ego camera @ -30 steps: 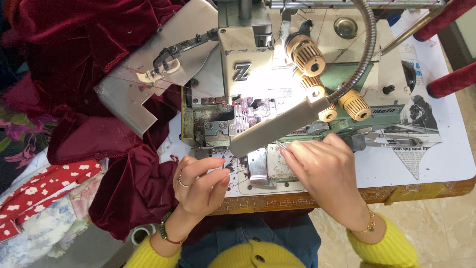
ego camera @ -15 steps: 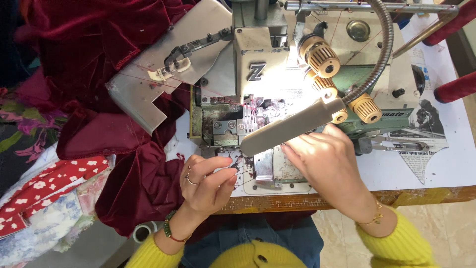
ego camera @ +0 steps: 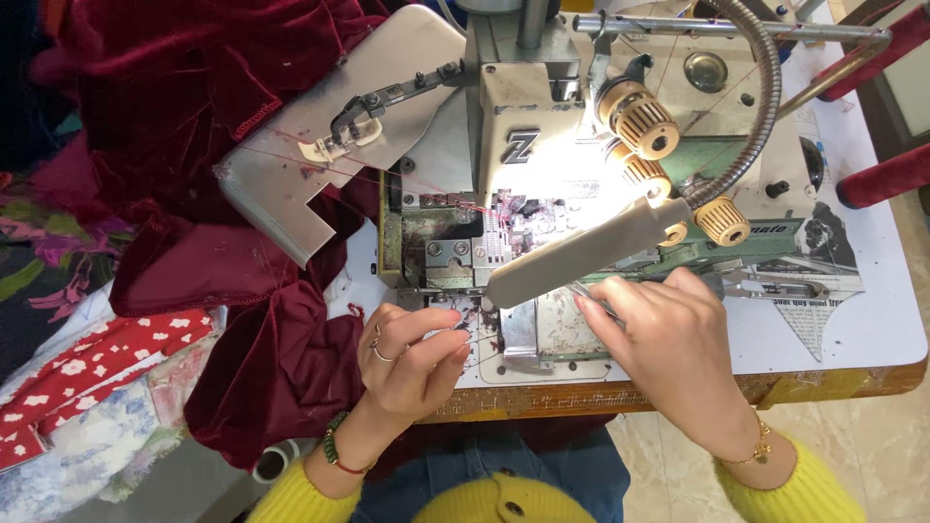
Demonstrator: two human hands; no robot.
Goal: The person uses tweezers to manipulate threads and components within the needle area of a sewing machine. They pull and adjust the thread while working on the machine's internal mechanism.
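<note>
While the swung-open cover plate point(ego camera: 320, 184) bares the overlock machine's point(ego camera: 523, 184) looper bay, I work both hands just below it.
My left hand point(ego camera: 412, 358) pinches a thread point(ego camera: 472, 339) taut between thumb and forefinger, below the needle area; my right hand point(ego camera: 668, 349), right of it, closes on thin tweezers point(ego camera: 593, 298) aimed inward. Maroon velvet point(ego camera: 174, 194) lies left of the machine on the surface point(ego camera: 872, 320), keeping it out of the way.

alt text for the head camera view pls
Seen from above, a person's left hand and right hand work at the lit needle area of a sewing machine, the right seemingly holding thin tweezers. Dark red velvet fabric is heaped to the left.
</note>
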